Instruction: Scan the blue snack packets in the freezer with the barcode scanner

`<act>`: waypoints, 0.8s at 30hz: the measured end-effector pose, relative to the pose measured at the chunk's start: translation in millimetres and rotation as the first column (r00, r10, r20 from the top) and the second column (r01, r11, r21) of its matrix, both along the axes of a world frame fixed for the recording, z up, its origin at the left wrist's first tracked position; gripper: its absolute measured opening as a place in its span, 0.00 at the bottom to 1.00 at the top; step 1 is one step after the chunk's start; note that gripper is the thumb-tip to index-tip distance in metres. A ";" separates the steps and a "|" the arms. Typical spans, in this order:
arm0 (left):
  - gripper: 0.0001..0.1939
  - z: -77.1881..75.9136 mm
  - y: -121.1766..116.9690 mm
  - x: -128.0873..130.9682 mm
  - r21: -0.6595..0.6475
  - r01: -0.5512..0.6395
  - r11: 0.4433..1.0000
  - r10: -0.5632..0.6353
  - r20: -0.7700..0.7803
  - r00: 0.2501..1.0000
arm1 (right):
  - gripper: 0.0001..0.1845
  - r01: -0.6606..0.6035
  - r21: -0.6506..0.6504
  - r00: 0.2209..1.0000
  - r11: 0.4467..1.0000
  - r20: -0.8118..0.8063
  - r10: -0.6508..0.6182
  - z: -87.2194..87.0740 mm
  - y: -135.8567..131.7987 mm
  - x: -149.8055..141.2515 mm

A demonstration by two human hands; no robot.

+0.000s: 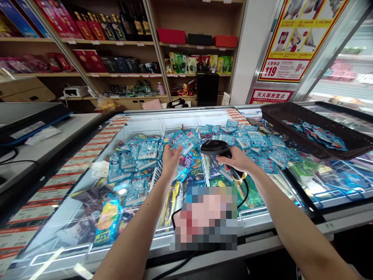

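My left hand (170,157) pinches a small blue packet (183,142) and holds it up over the chest freezer (145,124). My right hand (235,160) grips a black barcode scanner (215,148), its head pointing at the packet. The scanner's black cable (246,190) loops down towards the freezer's front edge. Under both hands lie several more blue packets (140,155) heaped on top of the freezer, with colourful ice cream wrappers beneath the glass.
A dark wicker basket (305,116) holding blue packets sits at the right on the freezer. A grey counter (43,140) with a black device stands at the left. Wooden shelves (116,42) of boxed goods line the back wall. A blurred patch hides something near the freezer's front.
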State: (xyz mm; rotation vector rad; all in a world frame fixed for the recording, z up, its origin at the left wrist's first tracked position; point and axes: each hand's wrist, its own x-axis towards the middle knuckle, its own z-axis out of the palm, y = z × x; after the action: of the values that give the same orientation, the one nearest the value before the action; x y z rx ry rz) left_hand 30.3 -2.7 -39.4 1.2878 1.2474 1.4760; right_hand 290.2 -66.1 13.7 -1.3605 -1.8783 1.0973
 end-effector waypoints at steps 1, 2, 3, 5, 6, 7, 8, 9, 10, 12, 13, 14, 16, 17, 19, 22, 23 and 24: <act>0.17 0.3 -0.4 0.0 0.000 0.002 1.000 -0.002 -0.009 1.000 | 0.17 -0.003 -0.001 1.000 1.000 -0.001 0.003 -0.2 0.0 0.0; 0.18 0.5 -0.6 0.0 0.000 0.004 1.000 -0.004 -0.016 1.000 | 0.17 -0.005 -0.002 1.000 1.000 -0.003 0.005 -0.3 0.0 -0.1; 0.18 0.4 -0.7 -0.1 0.000 0.003 1.000 -0.003 -0.021 1.000 | 0.17 -0.005 -0.003 1.000 1.000 -0.005 0.005 -0.5 0.0 -0.3; 0.18 -0.2 -0.3 -0.6 0.000 0.000 1.000 0.000 -0.029 1.000 | 0.17 -0.007 -0.004 1.000 1.000 -0.009 0.007 -0.5 0.0 -0.6; 0.18 -0.8 0.0 -1.0 -0.001 0.001 1.000 -0.001 -0.032 0.999 | 0.18 -0.009 -0.005 1.000 1.000 -0.010 0.009 -0.3 -0.1 -0.9; 0.19 -1.5 0.4 -1.3 0.000 0.003 1.000 -0.003 -0.033 0.999 | 0.18 -0.012 -0.007 1.000 1.000 -0.012 0.012 -0.1 -0.2 -1.1; 0.19 -2.2 0.8 -1.6 0.002 0.007 1.000 -0.007 -0.033 0.999 | 0.18 -0.014 -0.008 1.000 1.000 -0.014 0.014 0.3 -0.4 -1.3; 0.19 -3.0 1.2 -1.9 0.006 0.010 1.000 -0.010 -0.031 0.999 | 0.17 -0.018 -0.009 1.000 1.000 -0.018 0.018 0.7 -0.7 -1.4; 0.20 -3.7 1.6 -2.2 0.011 0.012 1.000 -0.011 -0.027 1.000 | 0.17 -0.021 -0.009 1.000 1.000 -0.022 0.021 1.1 -1.0 -1.5; 0.20 -4.9 2.1 -2.5 0.019 0.016 1.000 -0.016 -0.018 1.000 | 0.18 -0.028 -0.003 0.999 1.000 -0.029 0.028 1.6 -1.4 -1.6; 0.20 -5.4 2.3 -2.5 0.022 0.019 1.000 -0.018 -0.015 1.000 | 0.18 -0.029 0.000 0.999 1.000 -0.029 0.029 1.7 -1.6 -1.6; 0.21 -5.7 2.4 -2.5 0.024 0.020 1.000 -0.019 -0.013 1.000 | 0.18 -0.029 0.001 0.999 1.000 -0.028 0.029 1.7 -1.7 -1.5; 0.21 -6.0 2.4 -2.4 0.028 0.020 0.999 -0.019 -0.016 1.000 | 0.18 -0.026 0.002 0.999 1.000 -0.023 0.026 1.4 -1.8 -1.3; 0.21 -6.0 2.3 -2.3 0.029 0.019 0.999 -0.018 -0.019 1.000 | 0.18 -0.026 0.000 0.999 1.000 -0.021 0.026 1.2 -1.8 -1.2; 0.21 -5.6 2.1 -2.4 0.024 0.016 1.000 -0.015 -0.026 1.000 | 0.18 -0.028 -0.001 0.999 1.000 -0.026 0.028 0.8 -1.7 -1.0; 0.21 -4.9 1.8 -2.7 0.013 0.019 1.000 -0.019 -0.029 0.999 | 0.18 -0.036 -0.003 0.998 0.999 -0.044 0.036 0.5 -1.7 -1.0; 0.21 -4.8 1.8 -2.6 0.011 0.021 1.000 -0.021 -0.026 0.999 | 0.18 -0.038 -0.002 0.998 0.999 -0.049 0.038 0.4 -1.7 -1.1; 0.21 -4.8 1.7 -2.4 0.009 0.024 1.000 -0.024 -0.020 1.000 | 0.19 -0.039 -0.002 0.998 0.999 -0.052 0.039 0.2 -1.7 -1.2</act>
State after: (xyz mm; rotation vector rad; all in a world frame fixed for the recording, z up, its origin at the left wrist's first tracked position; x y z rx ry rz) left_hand 27.9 -1.0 -44.2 1.3222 1.2348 1.4572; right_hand 289.0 -67.8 14.0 -1.2896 -1.8739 1.1438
